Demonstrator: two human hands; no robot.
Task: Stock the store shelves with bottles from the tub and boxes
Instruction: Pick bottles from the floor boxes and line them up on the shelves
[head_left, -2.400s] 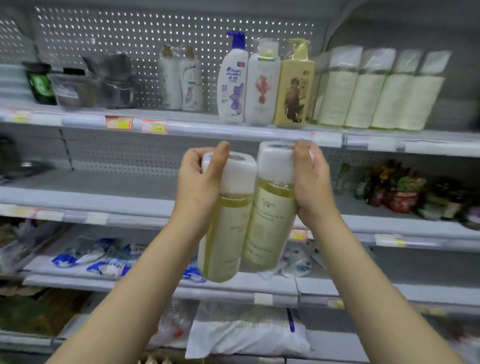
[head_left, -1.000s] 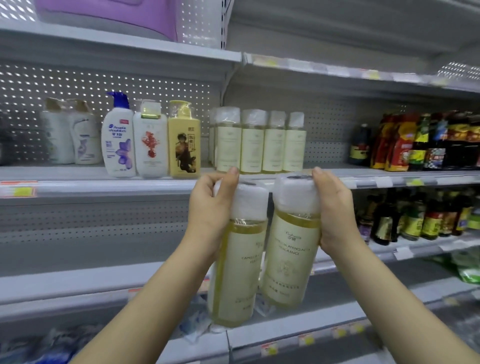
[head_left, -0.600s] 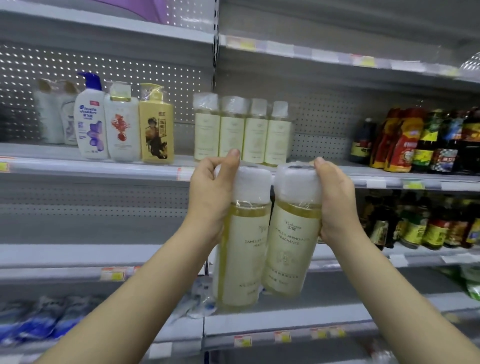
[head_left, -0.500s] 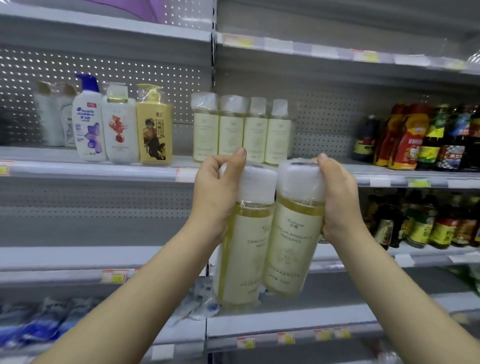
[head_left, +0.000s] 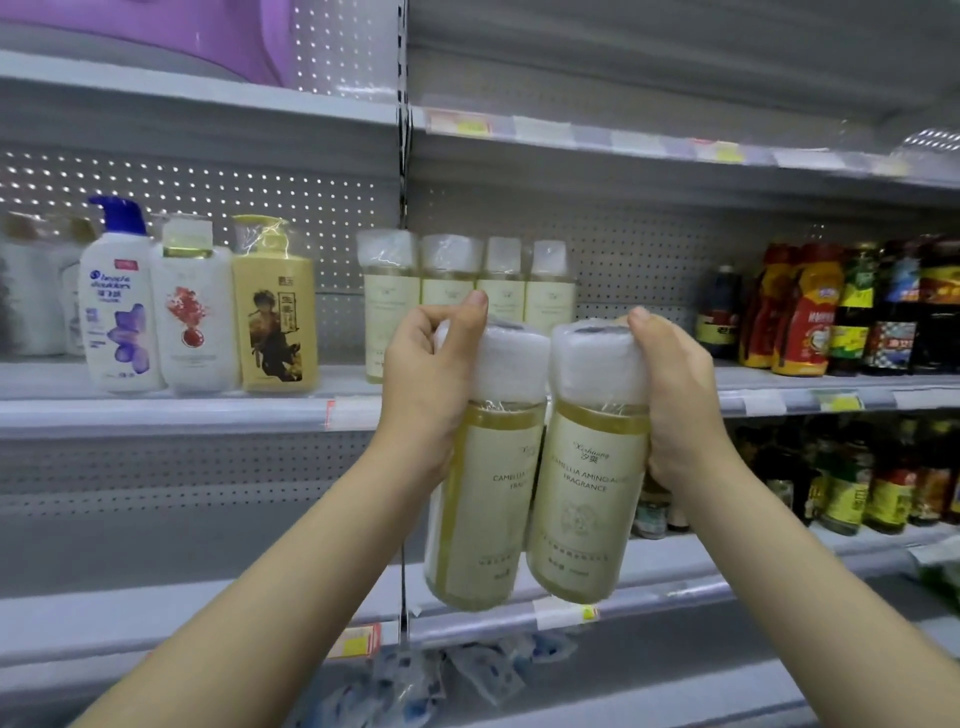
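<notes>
purple tub (head_left: 156, 36): upper left of frame, on the top shelf, only its lower part in view
white bottles (head_left: 31, 296): far left on the middle shelf (head_left: 156, 410), blurred, labels unreadable
Head & Shoulders bottle (head_left: 119, 312): left, white with a blue pump, upright on the middle shelf
white bottle with red flower print (head_left: 195, 317): just right of it, touching or nearly so, upright
yellow pump bottle (head_left: 274, 317): next right, figure on the label, pump wrapped in plastic
blue-and-white packets (head_left: 415, 675): bottom centre, lying on the lowest visible shelf
row of four matching bottles (head_left: 447, 270): centre, upright on the middle shelf at the pegboard back, pale labels, caps wrapped; lower parts hidden behind the hands
left hand (head_left: 423, 384): centre, fingers curled round the wrapped cap and neck of the left camellia bottle (head_left: 488, 509), thumb over the cap top, firm grasp
left camellia bottle: in the air in front of the middle shelf edge, roughly upright, base down near the lower shelf edge, yellowish liquid, side touching the other bottle
right camellia bottle (head_left: 587, 499): just right of it, same kind, label reads CAMELLIA AMINO ... FRAGRANCE, slightly tilted, also off the shelf
right hand (head_left: 680, 400): right of centre, wrapped round that bottle's cap and shoulder, thumb on top, clenched on it
sauce bottles (head_left: 831, 312): right on the middle shelf, red, yellow and dark labels, upright, packed close
dark sauce bottles (head_left: 883, 488): right, one shelf lower, yellow labels, partly behind the right forearm
</notes>
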